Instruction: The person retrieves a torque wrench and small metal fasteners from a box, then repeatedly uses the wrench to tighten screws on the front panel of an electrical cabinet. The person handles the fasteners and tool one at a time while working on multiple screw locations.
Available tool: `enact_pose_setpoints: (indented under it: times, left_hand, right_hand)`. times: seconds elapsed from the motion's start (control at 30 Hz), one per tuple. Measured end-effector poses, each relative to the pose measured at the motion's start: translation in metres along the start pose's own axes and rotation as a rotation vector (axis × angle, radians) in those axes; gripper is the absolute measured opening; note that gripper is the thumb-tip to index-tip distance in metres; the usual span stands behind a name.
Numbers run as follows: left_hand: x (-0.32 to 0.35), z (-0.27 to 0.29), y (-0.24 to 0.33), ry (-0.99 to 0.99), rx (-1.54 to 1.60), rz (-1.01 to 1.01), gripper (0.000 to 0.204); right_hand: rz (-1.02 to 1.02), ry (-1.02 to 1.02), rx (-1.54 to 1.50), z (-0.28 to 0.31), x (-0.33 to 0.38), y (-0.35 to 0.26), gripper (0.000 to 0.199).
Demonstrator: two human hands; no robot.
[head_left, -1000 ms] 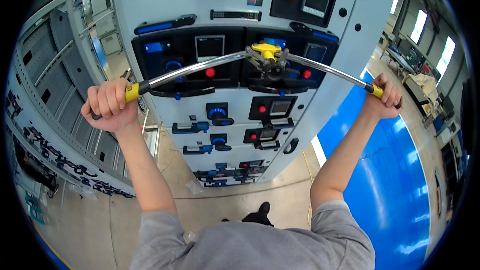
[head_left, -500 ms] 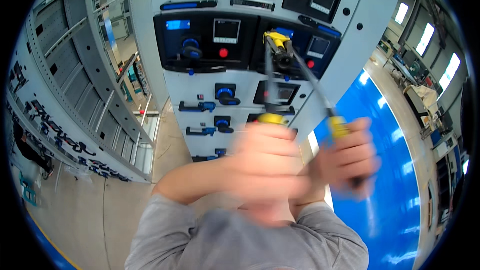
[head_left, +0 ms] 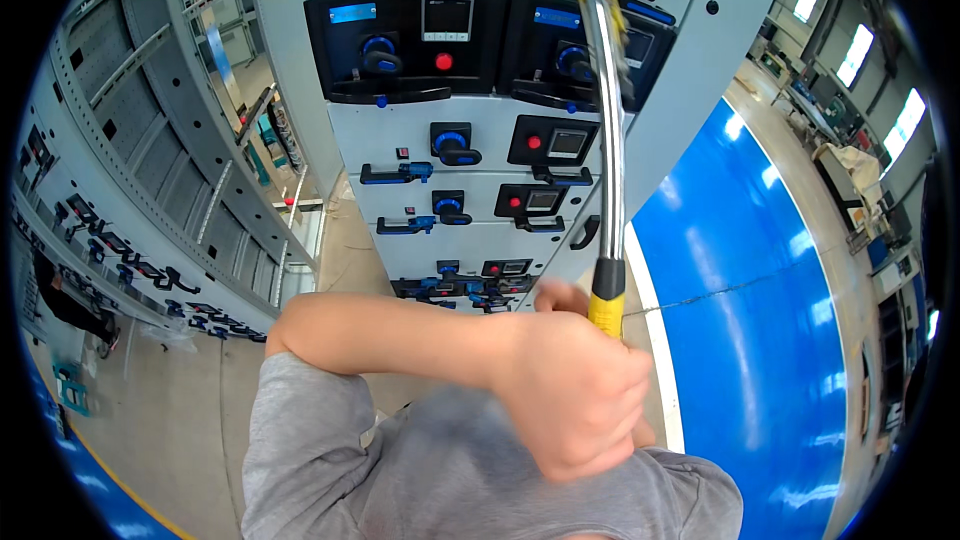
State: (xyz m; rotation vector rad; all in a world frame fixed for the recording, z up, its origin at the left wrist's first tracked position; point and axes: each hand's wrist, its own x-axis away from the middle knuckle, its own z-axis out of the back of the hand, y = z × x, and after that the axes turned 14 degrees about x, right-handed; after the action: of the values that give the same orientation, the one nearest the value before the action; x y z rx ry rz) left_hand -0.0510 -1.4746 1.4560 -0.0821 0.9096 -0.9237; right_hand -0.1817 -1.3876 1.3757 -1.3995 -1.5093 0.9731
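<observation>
Left hand (head_left: 575,395) is clamped round the yellow handles (head_left: 606,306) of long bolt cutters (head_left: 610,140) — arms together, head raised at the switchgear cabinet (head_left: 480,155); the right hand's grip is hidden.

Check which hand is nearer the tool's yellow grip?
Left, apparently. The left hand is closed on the handle right below the yellow grip; the right hand is mostly hidden behind it.
</observation>
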Motion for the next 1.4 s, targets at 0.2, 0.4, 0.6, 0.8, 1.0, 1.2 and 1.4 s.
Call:
enact_pose_setpoints:
  times: [0.2, 0.4, 0.6, 0.8, 1.0, 1.2, 1.4]
  left_hand:
    - [0.035, -0.034, -0.016, 0.392, -0.181, 0.104, 0.007]
    - [0.086, -0.093, 0.019, 1.143, 0.703, 1.403, 0.025]
    - [0.178, -0.016, 0.004, 0.676, 0.124, 1.891, 0.039]
    - [0.247, 0.098, 0.024, -0.01, -0.681, 1.546, 0.018]
    - [0.237, 0.078, 0.029, 0.193, -0.62, 1.548, 0.015]
    - [0.239, -0.018, 0.071, 0.404, -0.245, 1.789, 0.014]
    - [0.257, -0.082, 0.155, 0.035, -0.338, 1.995, 0.019]
  right_hand:
    - [0.131, 0.336, 0.209, 0.045, -0.013, 0.032, 0.025]
    - [0.367, 0.531, 0.912, 0.082, -0.042, 0.028, 0.033]
    - [0.83, 0.632, 1.651, 0.197, -0.046, -0.023, 0.031]
    - [0.772, 0.847, 1.918, 0.254, -0.029, -0.116, 0.015]
    - [0.79, 0.783, 1.892, 0.252, -0.051, -0.087, 0.018]
    - [0.253, 0.507, 1.219, 0.218, -0.091, 0.091, 0.018]
    - [-0.264, 0.4, 1.139, 0.25, -0.007, 0.261, 0.009]
